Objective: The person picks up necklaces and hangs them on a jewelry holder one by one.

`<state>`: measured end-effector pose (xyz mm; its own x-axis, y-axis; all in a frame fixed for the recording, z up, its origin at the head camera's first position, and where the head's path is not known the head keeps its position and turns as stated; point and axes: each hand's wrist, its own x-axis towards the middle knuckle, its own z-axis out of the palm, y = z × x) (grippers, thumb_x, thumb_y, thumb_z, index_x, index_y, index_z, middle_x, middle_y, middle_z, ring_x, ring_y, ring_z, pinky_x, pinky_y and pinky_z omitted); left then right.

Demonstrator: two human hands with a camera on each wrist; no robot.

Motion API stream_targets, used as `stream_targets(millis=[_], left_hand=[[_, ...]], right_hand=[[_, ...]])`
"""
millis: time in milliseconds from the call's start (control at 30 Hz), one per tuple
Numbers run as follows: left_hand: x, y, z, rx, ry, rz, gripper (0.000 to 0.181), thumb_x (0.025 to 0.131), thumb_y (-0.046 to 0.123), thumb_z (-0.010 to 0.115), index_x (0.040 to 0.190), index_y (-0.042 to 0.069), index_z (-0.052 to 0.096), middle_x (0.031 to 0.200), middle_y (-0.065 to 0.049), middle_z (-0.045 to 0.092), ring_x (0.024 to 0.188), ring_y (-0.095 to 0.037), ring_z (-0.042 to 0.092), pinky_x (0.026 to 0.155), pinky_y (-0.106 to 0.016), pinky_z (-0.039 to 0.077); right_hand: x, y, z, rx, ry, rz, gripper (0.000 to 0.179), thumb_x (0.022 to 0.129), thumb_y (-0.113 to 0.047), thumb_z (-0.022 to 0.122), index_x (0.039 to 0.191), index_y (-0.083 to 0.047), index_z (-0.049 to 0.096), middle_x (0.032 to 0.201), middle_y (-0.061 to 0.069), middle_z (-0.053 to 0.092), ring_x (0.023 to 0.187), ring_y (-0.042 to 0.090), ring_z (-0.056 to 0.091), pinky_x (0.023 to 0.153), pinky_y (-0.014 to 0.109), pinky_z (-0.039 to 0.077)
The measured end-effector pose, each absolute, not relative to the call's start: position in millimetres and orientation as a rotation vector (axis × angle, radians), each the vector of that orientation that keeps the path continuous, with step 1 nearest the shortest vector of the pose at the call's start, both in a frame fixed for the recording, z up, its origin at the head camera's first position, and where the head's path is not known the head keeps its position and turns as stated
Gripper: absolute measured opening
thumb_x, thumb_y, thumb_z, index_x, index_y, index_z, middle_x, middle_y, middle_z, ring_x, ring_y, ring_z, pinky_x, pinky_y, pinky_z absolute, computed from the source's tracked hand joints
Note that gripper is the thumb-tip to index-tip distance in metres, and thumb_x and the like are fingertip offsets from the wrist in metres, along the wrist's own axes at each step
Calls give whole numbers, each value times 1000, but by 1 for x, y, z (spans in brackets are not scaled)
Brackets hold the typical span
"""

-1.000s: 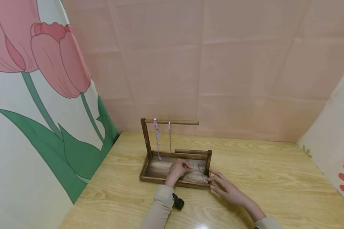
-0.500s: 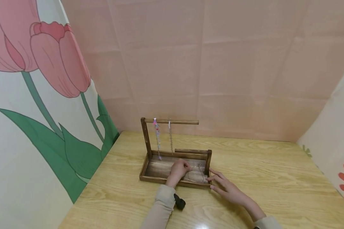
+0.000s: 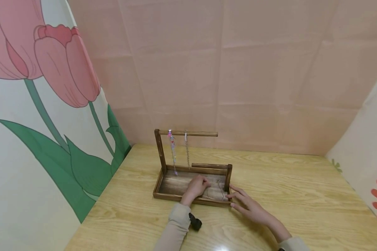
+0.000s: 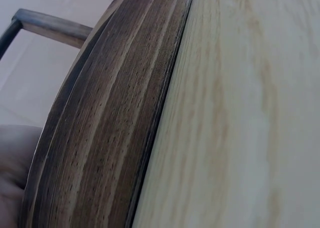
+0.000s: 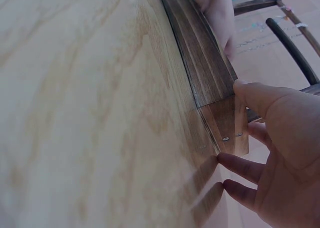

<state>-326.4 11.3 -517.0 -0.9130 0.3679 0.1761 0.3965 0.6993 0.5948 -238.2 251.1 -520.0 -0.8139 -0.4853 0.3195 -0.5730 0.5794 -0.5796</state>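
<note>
My left hand (image 3: 197,185) reaches over the front rim of a dark wooden jewelry stand's tray (image 3: 168,197). Its thumb and fingertips pinch a fine necklace chain, mostly hidden by the hand. More of that thin chain (image 3: 221,190) lies loose on the tray floor toward the right. At the tray's right front corner rests my right hand (image 3: 250,208), fingers spread and fairly straight. In the right wrist view its thumb (image 5: 250,90) touches the rim and other fingertips reach the end wall and the table. Only a blurred edge of the left hand (image 4: 17,173) enters the left wrist view.
From the stand's tall bar (image 3: 204,134) hang a colorful beaded strand (image 3: 172,150) and a silver chain (image 3: 187,150). A lower bar (image 3: 208,166) stands over the tray's back right. The light wood table (image 3: 289,188) meets a pink cloth backdrop (image 3: 254,76).
Over the tray, my left hand shifts only slightly, while the right hand keeps its place. The hanging silver chain's lower end has swung a little to the right.
</note>
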Motion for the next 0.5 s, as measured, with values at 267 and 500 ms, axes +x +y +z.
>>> stream_targets(millis=[267, 500], left_hand=[[-326, 7, -512, -697, -2873, -1121, 24, 99, 20, 44, 96, 6, 63, 86, -4, 59, 73, -16, 55, 64, -28, 45], [-328, 6, -516, -785, -2799, -1255, 22, 101, 16, 38, 101, 1, 54, 87, -7, 57, 79, -19, 56, 70, -30, 46]], right_hand=[[-241, 252, -521, 898, -2691, 1059, 29, 94, -25, 55, 122, -16, 57, 148, 12, 31, 127, 40, 39, 90, 60, 42], [-239, 251, -521, 905, -2670, 1038, 29, 94, -22, 56, 122, -15, 57, 147, 14, 32, 125, 42, 41, 88, 62, 43]])
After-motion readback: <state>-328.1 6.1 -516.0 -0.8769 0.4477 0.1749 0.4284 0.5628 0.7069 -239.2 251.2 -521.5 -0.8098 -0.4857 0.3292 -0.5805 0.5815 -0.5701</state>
